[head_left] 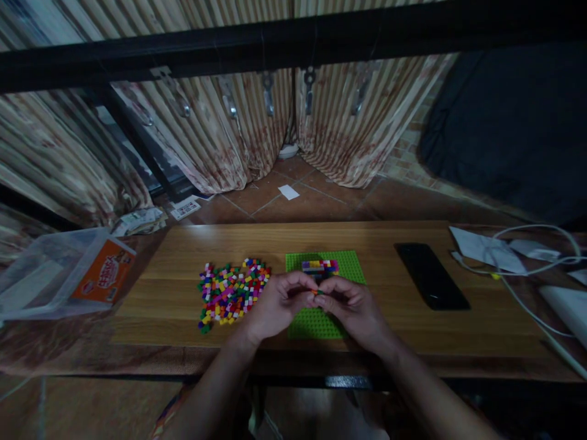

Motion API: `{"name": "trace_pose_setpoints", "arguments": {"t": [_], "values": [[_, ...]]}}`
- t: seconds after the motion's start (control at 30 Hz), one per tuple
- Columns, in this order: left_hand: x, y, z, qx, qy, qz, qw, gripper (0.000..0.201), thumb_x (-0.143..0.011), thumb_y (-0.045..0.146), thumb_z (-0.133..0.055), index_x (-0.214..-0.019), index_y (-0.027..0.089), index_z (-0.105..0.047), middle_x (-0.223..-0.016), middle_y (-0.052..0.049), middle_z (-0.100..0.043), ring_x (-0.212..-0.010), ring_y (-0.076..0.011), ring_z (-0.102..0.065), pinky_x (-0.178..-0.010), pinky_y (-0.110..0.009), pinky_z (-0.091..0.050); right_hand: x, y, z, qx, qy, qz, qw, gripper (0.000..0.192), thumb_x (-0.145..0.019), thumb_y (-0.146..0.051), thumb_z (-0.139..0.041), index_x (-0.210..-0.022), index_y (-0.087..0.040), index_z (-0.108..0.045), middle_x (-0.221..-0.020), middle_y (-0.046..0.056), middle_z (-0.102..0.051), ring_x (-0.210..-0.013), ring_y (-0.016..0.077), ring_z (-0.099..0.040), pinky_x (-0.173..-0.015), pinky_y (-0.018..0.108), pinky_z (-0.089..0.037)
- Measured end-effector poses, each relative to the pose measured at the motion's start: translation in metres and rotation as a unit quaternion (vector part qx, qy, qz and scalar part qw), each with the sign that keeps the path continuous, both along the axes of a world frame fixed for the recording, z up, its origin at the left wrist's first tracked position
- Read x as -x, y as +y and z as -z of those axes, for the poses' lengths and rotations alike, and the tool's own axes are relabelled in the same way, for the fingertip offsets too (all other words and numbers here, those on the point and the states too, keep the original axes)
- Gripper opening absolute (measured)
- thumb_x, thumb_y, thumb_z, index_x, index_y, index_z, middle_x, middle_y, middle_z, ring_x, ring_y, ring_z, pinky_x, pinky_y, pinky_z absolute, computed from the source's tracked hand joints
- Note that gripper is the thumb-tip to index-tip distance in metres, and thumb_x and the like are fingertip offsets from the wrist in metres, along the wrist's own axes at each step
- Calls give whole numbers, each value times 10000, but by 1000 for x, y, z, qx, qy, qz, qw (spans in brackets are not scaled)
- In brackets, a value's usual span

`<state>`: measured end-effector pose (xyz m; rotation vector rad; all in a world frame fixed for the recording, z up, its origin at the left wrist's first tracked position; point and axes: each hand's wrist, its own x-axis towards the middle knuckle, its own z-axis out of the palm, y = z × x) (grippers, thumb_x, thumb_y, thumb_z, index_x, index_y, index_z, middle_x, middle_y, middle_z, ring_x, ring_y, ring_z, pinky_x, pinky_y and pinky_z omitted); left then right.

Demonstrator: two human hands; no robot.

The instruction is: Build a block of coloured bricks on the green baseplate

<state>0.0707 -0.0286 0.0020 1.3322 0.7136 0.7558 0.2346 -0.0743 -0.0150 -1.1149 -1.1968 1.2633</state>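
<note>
My left hand (287, 304) and my right hand (351, 305) meet fingertip to fingertip above a green studded baseplate (316, 327). Pinched between them are small toy bricks (316, 293), orange and green; their exact number is hidden by the fingers. Both hands are closed on these bricks. Just beyond the fingertips, a built block of coloured bricks (320, 266) stands on the baseplate, its near side partly covered by my hands. To the left of my left hand lies a loose pile of small bricks (232, 290) in many colours.
A black phone-like slab (431, 275) lies on the wooden board (151, 293) at right. White cables (527, 305) and papers (486, 247) are beyond it. A clear plastic box (50, 275) with an orange label stands at left. Curtains (257, 122) hang behind a dark bar.
</note>
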Motion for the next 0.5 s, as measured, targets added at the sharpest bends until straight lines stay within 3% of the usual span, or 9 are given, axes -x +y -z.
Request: {"name": "trace_pose_setpoints", "arguments": {"t": [0.2, 0.37, 0.5], "values": [[-8, -2, -3, 43, -26, -8, 999, 221, -744, 300, -743, -837, 123, -650, -719, -8, -652, -642, -106, -630, -659, -227, -517, -11, 0, -5, 11, 16, -20, 1000, 159, -766, -335, -735, -749, -188, -675, -660, -7, -668, -548, 89, -544, -520, 215, -431], [-8, -4, -4, 62, -32, -5, 998, 259, -735, 338, -752, -841, 121, -658, -746, -16, -657, -646, -123, -647, -656, -251, -532, -18, 0, -10, 19, 27, -59, 998, 178, -774, -355, -724, -746, -186, -677, -648, -6, -674, -518, 91, -563, -535, 237, -478], [-4, 2, -2, 47, -19, -29, 998, 250, -742, 334, -740, -860, 129, -657, -734, -8, -652, -628, -112, -630, -653, -244, -515, -28, 5, -10, 5, 9, 8, 1000, 186, -763, -363, -734, -872, -217, -696, -594, -34, -653, -522, 115, -607, -570, 270, -520]]}}
